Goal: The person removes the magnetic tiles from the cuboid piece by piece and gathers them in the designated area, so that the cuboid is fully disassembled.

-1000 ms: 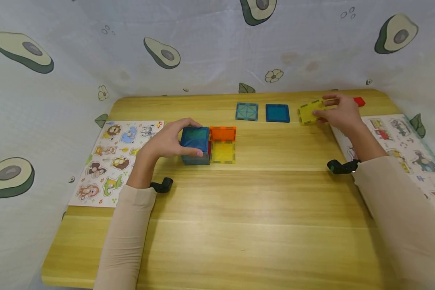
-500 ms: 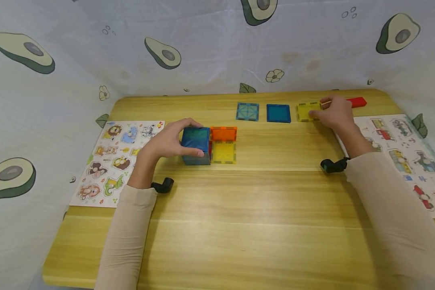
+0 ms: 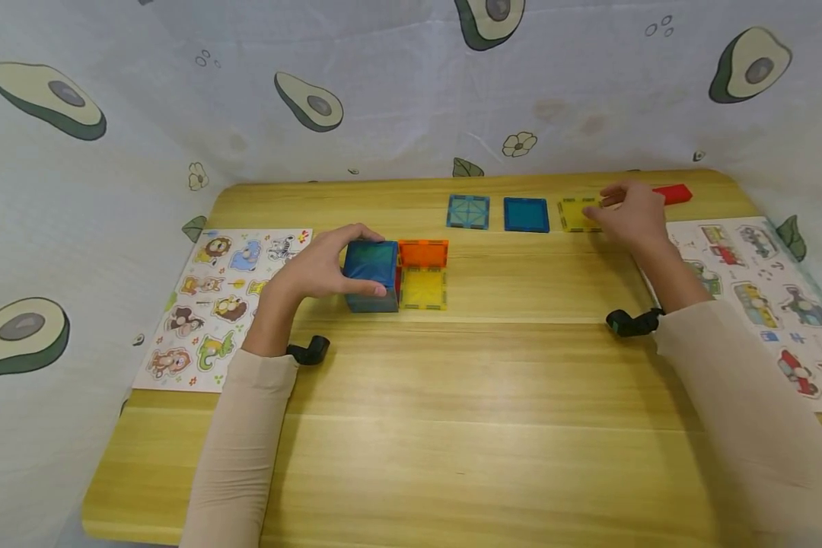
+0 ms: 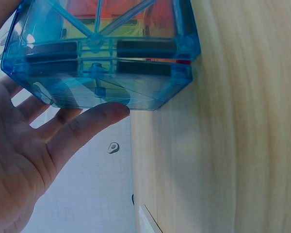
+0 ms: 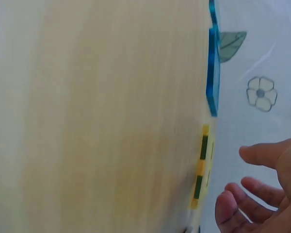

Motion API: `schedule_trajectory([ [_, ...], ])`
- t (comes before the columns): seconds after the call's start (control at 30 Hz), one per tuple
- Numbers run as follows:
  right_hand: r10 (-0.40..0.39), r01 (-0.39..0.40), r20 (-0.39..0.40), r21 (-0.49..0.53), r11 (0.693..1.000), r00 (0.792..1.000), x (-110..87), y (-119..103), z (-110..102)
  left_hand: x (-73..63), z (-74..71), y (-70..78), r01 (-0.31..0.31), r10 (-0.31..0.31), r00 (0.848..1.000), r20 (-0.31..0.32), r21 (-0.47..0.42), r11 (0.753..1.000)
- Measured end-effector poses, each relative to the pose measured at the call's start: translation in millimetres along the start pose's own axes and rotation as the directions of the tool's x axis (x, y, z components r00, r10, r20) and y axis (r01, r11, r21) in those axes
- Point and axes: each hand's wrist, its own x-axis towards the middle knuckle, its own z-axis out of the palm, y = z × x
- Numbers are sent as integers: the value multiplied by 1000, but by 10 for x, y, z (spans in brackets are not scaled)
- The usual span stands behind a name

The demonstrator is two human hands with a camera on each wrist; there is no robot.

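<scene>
Your left hand (image 3: 318, 262) clasps the blue cube (image 3: 371, 262); squeezing hard could buckle its walls and tug the flat yellow tile (image 3: 424, 289) and upright orange tile (image 3: 423, 253) beside it. Farther across the tabletop (image 3: 452, 426), your right hand (image 3: 633, 217), thumb and fingers apart, is at the outer yellow tile (image 3: 575, 217); a low sweep could knock that into the dark blue tile (image 3: 526, 215).

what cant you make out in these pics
Head view: left end of the red bar, behind the right hand.
Head view: part of the right picture board, behind the right sleeve.
Left wrist view: rest of the blue box, cut off by the top edge.
</scene>
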Motion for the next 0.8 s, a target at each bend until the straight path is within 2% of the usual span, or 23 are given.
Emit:
schedule_trajectory([
  [0.13, -107, 107, -8, 26, 994, 994, -156, -70, 61, 7, -2, -6, -6, 6, 1000, -7, 13, 1000],
  [0.3, -222, 220, 22, 87, 972, 975, -371, -157, 179, 10, 12, -20, -20, 20, 1000, -13, 12, 1000],
  [0.4, -252, 244, 50, 132, 961, 966, -486, -222, 267, 14, 25, -33, -27, 27, 1000, -15, 15, 1000],
  [0.53, -289, 260, 127, 207, 943, 949, -598, -338, 395, 15, 23, -38, -36, 36, 999, -15, 22, 999],
  [0.67, -354, 293, 192, 286, 912, 915, -672, -464, 540, 3, 3, -23, -39, 39, 999, -10, 27, 999],
  [0.8, -403, 320, 217, 334, 886, 889, -729, -598, 682, 2, -11, -14, -47, 47, 999, 0, 26, 999],
])
